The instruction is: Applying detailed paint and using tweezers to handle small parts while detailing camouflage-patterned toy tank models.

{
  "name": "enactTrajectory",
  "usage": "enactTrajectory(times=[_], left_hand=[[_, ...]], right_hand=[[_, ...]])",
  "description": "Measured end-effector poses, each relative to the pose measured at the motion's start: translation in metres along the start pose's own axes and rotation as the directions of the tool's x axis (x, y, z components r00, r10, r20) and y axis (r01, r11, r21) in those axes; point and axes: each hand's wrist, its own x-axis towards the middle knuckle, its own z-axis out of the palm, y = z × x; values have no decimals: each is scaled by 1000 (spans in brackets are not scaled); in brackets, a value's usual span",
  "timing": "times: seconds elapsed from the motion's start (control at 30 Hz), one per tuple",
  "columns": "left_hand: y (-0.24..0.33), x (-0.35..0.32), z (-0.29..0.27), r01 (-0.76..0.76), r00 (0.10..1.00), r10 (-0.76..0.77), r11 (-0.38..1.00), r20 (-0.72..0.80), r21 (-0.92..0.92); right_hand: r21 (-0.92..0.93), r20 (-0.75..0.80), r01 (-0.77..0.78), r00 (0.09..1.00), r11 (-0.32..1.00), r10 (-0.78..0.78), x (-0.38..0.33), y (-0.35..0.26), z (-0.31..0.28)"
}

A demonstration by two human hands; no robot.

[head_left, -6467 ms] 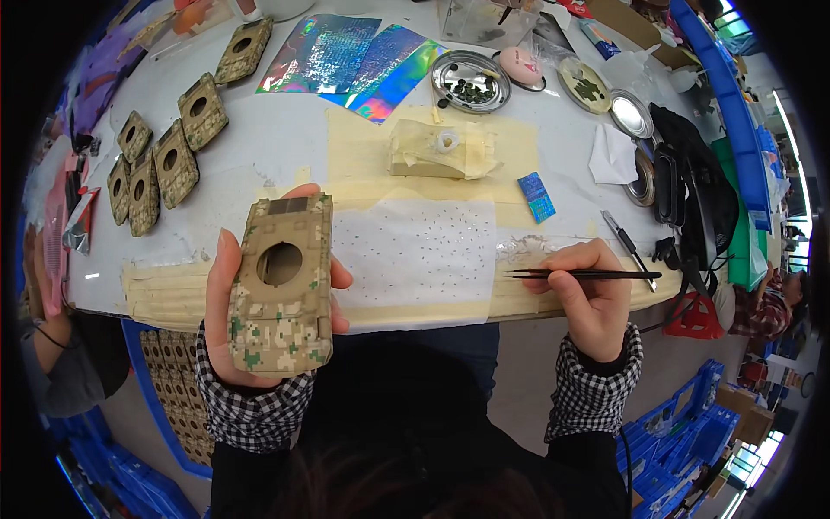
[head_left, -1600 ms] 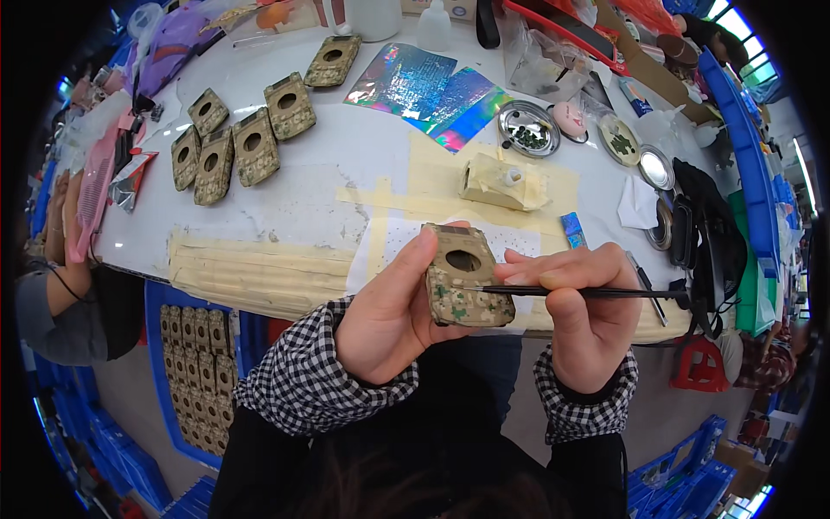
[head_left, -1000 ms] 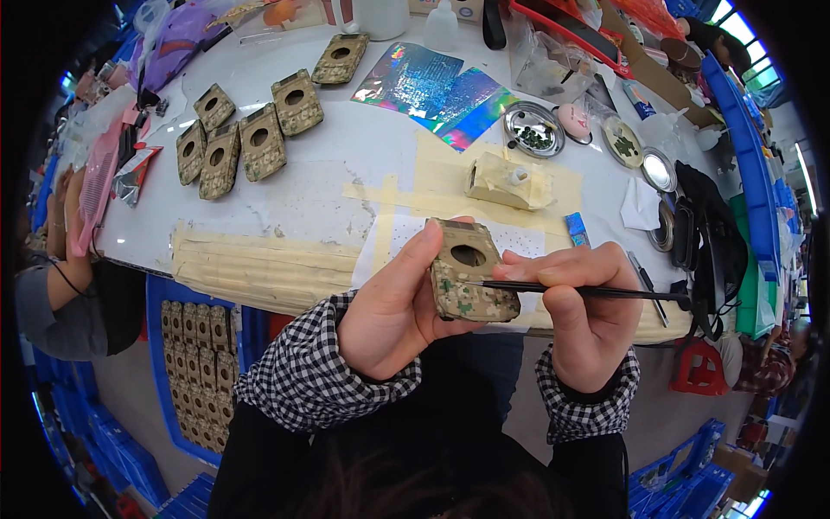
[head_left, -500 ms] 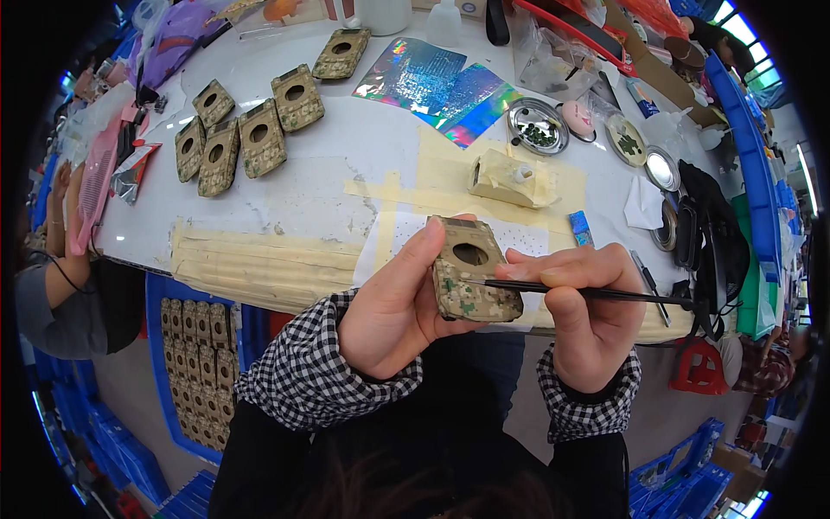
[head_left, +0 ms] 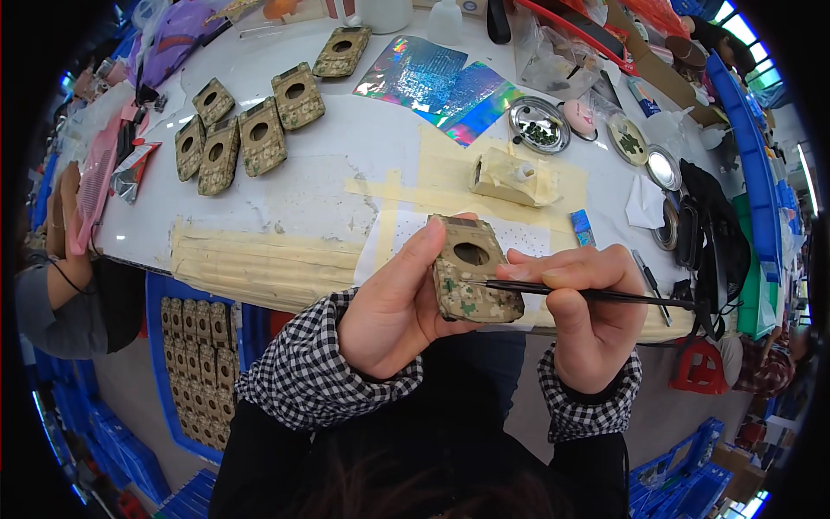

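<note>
My left hand (head_left: pixel 389 303) grips a model tank hull (head_left: pixel 477 290) by its side, thumb on the near-left edge. The hull wears a tan, brown and green pixel camouflage and has a round hole in its top. In my right hand (head_left: pixel 592 303) a slim black pointed tool (head_left: pixel 596 295) is pinched between thumb and fingers. Its fine tip meets or hovers just over the hull's top, below the hole; whether it is a brush or tweezers I cannot tell. Beneath the hands lies a dotted white sheet (head_left: pixel 393 233), partly hidden.
Several similar hulls (head_left: pixel 262 138) stand at the left of the table; more fill a blue tray (head_left: pixel 157 346) below. A tape-covered block (head_left: pixel 510 177), a metal dish (head_left: pixel 553 112) of dark green bits and shiny foil sheets (head_left: pixel 424 73) lie beyond. A person's arm (head_left: pixel 65 203) shows far left.
Almost nothing differs. The tool and my right hand have shifted very slightly to the right, while the hull stays in my left hand.
</note>
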Motion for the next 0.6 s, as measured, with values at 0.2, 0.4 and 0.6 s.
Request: enactTrajectory(times=[0.2,0.4,0.6], left_hand=[[0,0,1,-2,1000,2,1000,-3,-15],[1,1,-1,-27,999,26,1000,-33,-7],[0,2,-9,-17,999,15,998,-33,-67]], right_hand=[[3,-2,6,1000,1000,-6,0,0,-1],[50,-127,135,984,990,-128,5,-1,-5],[-566,-132,169,947,807,-292,29,10,-23]])
